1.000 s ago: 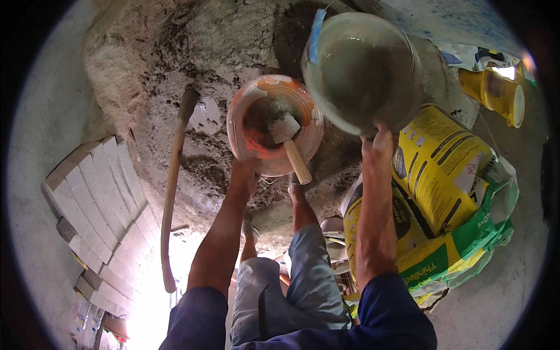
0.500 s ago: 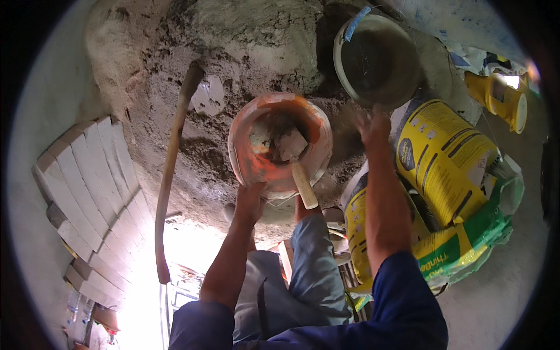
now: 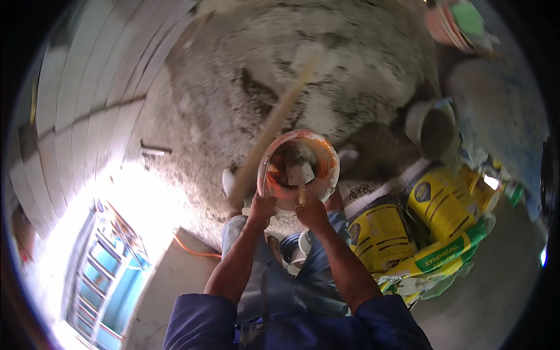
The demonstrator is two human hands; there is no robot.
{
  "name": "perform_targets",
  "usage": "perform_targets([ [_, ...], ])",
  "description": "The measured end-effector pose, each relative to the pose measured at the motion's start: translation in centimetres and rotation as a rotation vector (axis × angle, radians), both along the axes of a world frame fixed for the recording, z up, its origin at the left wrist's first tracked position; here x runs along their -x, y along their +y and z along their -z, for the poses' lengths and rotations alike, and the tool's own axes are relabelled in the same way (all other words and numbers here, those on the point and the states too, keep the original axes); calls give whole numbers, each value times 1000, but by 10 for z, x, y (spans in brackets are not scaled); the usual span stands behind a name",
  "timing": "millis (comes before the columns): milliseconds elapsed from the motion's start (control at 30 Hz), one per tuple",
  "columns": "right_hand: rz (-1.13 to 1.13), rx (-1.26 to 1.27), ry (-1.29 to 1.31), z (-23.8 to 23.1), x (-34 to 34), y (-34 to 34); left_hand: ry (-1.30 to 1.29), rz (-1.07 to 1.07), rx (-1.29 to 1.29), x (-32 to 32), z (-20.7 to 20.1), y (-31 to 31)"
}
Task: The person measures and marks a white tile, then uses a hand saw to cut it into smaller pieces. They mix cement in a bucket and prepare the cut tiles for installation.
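An orange bucket (image 3: 333, 165) smeared with grey stands in front of my legs, with a dark lump of material inside. My left hand (image 3: 262, 211) is closed on its near rim, left of the middle. A trowel (image 3: 300, 174) leans in the bucket, its grey blade inside and its pale handle resting over the near rim. My right hand (image 3: 312, 212) is closed round the end of that handle, against the rim; its fingertips are partly hidden.
A long wooden handle (image 3: 274, 125), blurred, slants past the bucket's left. Right stand a grey bucket (image 3: 413, 125) and yellow bags (image 3: 382, 236). Stacked planks (image 3: 87, 99) lie far left, a ladder (image 3: 99, 280) near left. Loose grey soil (image 3: 356, 64) spreads beyond.
My right hand has come from near the grey bucket to the trowel handle. The view has swung, so everything sits differently; my left hand is still at the orange bucket's rim.
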State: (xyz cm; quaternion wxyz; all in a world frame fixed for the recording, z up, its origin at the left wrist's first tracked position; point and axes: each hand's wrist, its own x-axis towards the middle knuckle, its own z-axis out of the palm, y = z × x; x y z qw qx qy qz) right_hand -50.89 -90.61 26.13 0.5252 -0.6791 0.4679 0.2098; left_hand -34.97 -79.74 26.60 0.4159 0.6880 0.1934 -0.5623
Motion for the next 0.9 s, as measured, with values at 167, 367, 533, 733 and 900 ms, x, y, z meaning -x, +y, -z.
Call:
perform_targets([
  [167, -435, -76, 20, -5, -78, 41, -93, -270, 79, -44, 37, 119],
  [367, -649, -71, 138, 31, -170, 104, -195, -475, 62, -82, 114, 216],
  [533, -918, -36, 250, 105, -236, 161, -197, -463, 12, -101, 164, 257],
  [733, 46, -698, 446, 124, -253, 210, -174, -413, -22, -104, 184, 279],
  [900, -79, -379, 340, 96, -261, 202, -167, -498, -90, -113, 151, 260],
])
